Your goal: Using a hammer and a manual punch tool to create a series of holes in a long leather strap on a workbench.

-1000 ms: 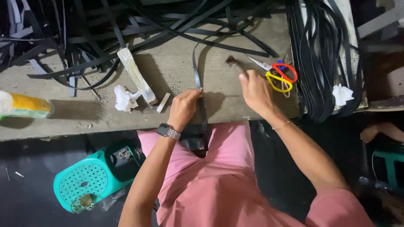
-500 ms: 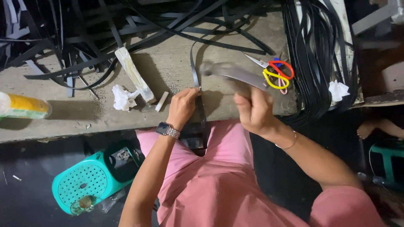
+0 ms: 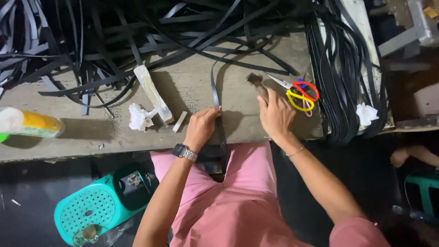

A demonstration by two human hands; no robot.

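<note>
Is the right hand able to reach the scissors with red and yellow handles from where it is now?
Probably yes. The scissors lie on the bench just beside the right hand, with nothing between them. But the fingers already hold a small tool, which may hinder a grasp.

The right hand [image 3: 275, 114] covers most of the brown tool [image 3: 256, 84] it grips, so only the blurry far end pokes out and its kind can't be told. The strap [image 3: 215, 89] disappears under the left hand [image 3: 201, 128]. The bottle [image 3: 29, 122], far left of both grips, gets cut off by the frame edge.
</note>
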